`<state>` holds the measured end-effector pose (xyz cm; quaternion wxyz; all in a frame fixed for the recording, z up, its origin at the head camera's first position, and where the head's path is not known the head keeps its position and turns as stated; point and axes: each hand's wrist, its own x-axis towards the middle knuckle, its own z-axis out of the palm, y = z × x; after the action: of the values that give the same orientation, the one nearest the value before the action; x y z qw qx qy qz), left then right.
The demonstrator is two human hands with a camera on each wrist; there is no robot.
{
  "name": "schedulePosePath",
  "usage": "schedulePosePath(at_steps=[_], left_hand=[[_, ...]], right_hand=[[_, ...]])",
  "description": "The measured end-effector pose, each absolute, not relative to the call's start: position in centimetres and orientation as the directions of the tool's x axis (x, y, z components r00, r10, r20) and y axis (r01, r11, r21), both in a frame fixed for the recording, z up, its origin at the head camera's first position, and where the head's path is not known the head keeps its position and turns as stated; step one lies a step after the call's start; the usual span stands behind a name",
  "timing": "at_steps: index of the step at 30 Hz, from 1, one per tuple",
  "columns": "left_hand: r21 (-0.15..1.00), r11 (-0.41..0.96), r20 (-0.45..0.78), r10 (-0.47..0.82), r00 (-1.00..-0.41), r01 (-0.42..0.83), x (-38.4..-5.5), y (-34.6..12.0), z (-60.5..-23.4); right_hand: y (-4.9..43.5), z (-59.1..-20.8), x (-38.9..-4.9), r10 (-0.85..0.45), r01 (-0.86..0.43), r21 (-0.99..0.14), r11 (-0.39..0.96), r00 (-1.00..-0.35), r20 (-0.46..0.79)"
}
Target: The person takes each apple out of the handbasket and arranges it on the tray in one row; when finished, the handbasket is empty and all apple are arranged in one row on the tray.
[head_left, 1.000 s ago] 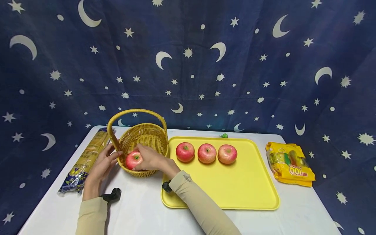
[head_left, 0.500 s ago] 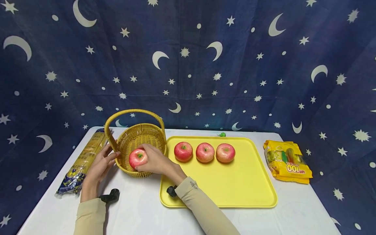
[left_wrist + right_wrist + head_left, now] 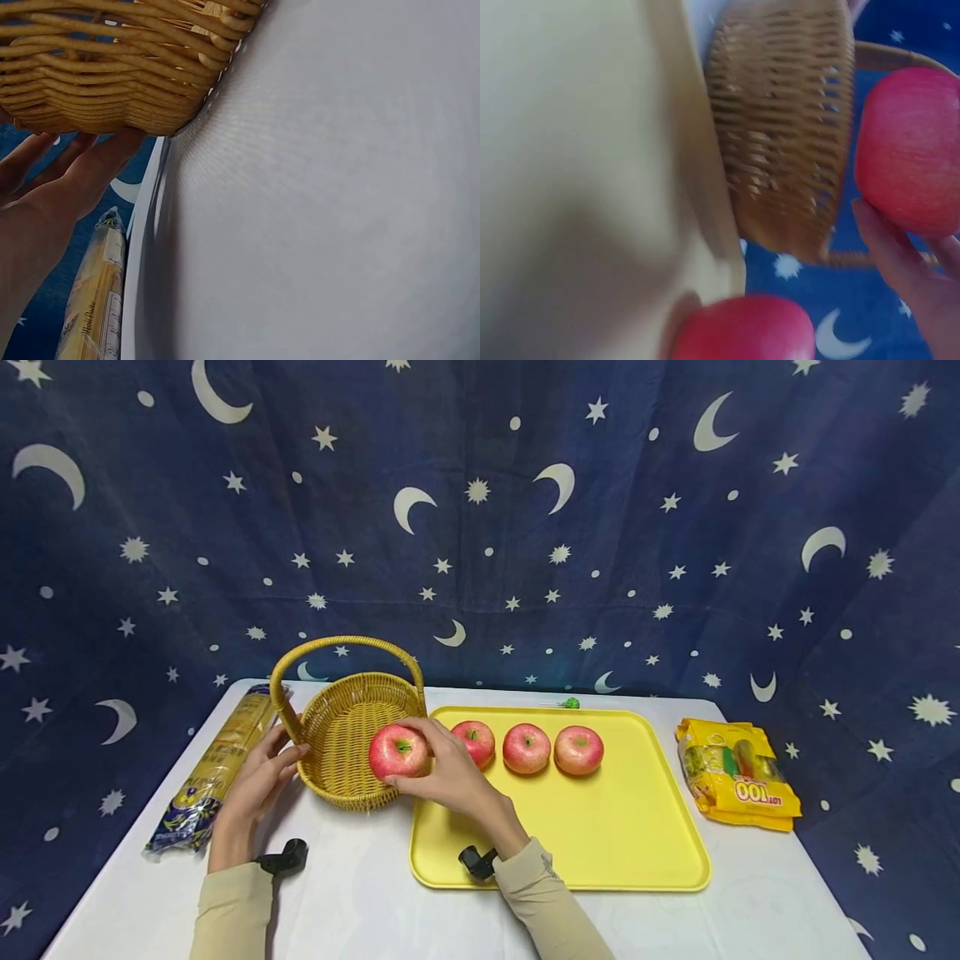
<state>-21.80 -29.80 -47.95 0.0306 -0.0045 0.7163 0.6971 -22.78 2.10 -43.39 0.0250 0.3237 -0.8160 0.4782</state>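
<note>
My right hand (image 3: 450, 768) grips a red apple (image 3: 397, 752) by its right side, above the front right rim of the wicker basket (image 3: 352, 785). In the right wrist view this apple (image 3: 911, 150) is lifted higher than the basket's rim. The round, tan basket has a tall arched handle, and its woven floor shows bare. My left hand (image 3: 258, 781) holds the basket's left side, thumb at the rim beside the handle's foot. The left wrist view has its fingers (image 3: 105, 161) against the outer weave. Three red apples (image 3: 527, 749) stand in a row on the yellow tray (image 3: 570, 843).
Left of the basket lies a long clear bag of pasta (image 3: 217, 768). A yellow snack packet (image 3: 738, 774) sits right of the tray. Behind the tray is a small green-headed item (image 3: 570, 702). A dark blue star-and-moon cloth (image 3: 480, 527) hangs behind the white table (image 3: 360, 893).
My right hand has lifted the apple out of the basket and moved right with it, toward the tray. The left hand stays at the basket's side.
</note>
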Motion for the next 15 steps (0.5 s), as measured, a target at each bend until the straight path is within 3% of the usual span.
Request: schedulePosePath(at_steps=[15], left_hand=[[0.998,0.043,-0.055,0.041,-0.998,-0.054,-21.8,-29.8,-48.1]], right_hand=[[7.8,-42.1,-21.5,-0.328,-0.385,-0.866,0.32,-0.902,0.28]])
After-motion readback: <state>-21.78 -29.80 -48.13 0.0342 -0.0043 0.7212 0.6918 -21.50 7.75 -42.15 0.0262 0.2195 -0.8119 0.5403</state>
